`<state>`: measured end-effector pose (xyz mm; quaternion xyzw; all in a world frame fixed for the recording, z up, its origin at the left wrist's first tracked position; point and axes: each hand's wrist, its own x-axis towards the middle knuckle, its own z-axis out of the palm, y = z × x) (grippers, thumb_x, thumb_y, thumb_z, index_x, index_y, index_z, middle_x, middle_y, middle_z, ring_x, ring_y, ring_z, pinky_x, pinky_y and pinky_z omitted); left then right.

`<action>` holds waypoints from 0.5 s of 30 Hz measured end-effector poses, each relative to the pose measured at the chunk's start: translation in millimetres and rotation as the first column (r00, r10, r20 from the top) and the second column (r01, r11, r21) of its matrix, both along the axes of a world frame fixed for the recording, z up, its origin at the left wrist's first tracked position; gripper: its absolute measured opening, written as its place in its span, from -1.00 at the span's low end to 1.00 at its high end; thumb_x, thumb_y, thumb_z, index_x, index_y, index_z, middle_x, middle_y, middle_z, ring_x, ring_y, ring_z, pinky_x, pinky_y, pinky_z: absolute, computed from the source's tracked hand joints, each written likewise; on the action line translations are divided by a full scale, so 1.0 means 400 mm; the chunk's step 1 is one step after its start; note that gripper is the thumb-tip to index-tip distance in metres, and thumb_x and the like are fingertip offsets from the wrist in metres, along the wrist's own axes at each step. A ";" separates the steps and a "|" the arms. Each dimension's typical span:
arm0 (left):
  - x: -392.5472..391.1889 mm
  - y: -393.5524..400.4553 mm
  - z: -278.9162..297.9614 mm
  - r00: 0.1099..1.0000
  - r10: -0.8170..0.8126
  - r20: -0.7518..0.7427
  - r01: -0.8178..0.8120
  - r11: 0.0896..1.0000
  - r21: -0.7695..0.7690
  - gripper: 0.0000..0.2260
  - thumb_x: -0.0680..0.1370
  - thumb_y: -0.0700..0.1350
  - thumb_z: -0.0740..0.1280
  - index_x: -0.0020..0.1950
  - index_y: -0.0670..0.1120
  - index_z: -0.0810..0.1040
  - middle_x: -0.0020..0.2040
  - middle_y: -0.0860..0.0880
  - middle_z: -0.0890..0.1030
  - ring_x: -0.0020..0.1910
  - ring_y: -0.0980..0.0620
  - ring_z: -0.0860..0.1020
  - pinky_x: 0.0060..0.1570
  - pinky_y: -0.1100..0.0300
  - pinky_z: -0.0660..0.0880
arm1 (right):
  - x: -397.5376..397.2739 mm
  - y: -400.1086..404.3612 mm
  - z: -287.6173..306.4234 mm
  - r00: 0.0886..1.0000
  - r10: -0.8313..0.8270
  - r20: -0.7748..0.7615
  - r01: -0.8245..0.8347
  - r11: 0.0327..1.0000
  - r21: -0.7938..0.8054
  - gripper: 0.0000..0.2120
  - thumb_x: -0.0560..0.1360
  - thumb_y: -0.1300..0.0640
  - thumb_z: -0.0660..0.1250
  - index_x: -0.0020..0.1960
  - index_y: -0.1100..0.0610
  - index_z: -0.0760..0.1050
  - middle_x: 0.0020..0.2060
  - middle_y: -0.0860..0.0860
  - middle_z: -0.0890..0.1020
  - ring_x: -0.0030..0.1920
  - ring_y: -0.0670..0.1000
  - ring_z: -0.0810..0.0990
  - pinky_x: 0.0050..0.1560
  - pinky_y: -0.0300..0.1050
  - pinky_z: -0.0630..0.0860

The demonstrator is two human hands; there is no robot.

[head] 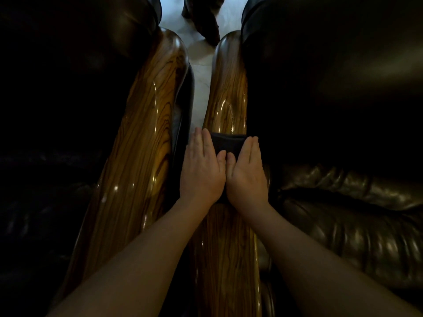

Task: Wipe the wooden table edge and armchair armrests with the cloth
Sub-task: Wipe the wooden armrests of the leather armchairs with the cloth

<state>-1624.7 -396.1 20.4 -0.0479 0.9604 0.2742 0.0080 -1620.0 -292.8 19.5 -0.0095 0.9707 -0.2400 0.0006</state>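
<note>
A dark cloth point(225, 143) lies draped over the glossy wooden armrest point(226, 94) of the right armchair. My left hand point(201, 167) presses flat on the cloth's left side, fingers straight and together. My right hand point(246, 170) presses flat on its right side, thumb touching the left thumb. Most of the cloth is hidden under both palms. A second wooden armrest point(142, 143), belonging to the left armchair, runs parallel on the left.
Dark leather cushions of the left armchair point(68, 88) and the right armchair point(343, 202) flank the armrests. A narrow strip of pale floor point(199, 72) shows between them. A dark carved furniture leg point(206, 19) stands at the top centre.
</note>
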 end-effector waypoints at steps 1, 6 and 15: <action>0.025 0.003 -0.002 1.000 -0.004 -0.011 0.004 0.999 -0.032 -0.44 0.63 0.11 -0.10 0.54 -0.15 -0.13 0.57 -0.15 -0.08 0.53 -0.03 -0.12 0.49 0.01 -0.06 | 0.021 0.002 -0.004 1.000 0.001 0.000 -0.001 1.000 0.022 -0.40 0.66 -0.04 -0.04 0.55 0.30 -0.07 0.55 0.25 0.03 0.56 0.11 -0.02 0.53 0.01 0.06; 0.133 0.011 -0.020 1.000 -0.004 -0.021 0.003 0.997 -0.081 -0.44 0.63 0.11 -0.14 0.53 -0.16 -0.16 0.56 -0.14 -0.12 0.53 -0.01 -0.16 0.49 0.00 -0.10 | 0.120 0.010 -0.016 1.000 -0.027 -0.002 0.027 0.996 0.087 -0.38 0.64 -0.09 -0.08 0.55 0.27 -0.04 0.56 0.23 0.03 0.56 0.11 -0.03 0.54 0.04 -0.02; 0.270 0.029 -0.055 0.999 0.021 -0.045 -0.025 0.996 -0.086 -0.44 0.64 0.08 -0.07 0.52 -0.15 -0.18 0.55 -0.14 -0.12 0.54 -0.04 -0.14 0.48 -0.04 -0.03 | 0.246 0.029 -0.041 1.000 0.000 -0.006 0.001 0.994 0.110 -0.38 0.64 -0.09 -0.10 0.54 0.29 -0.02 0.55 0.23 0.05 0.56 0.11 -0.04 0.53 0.09 0.06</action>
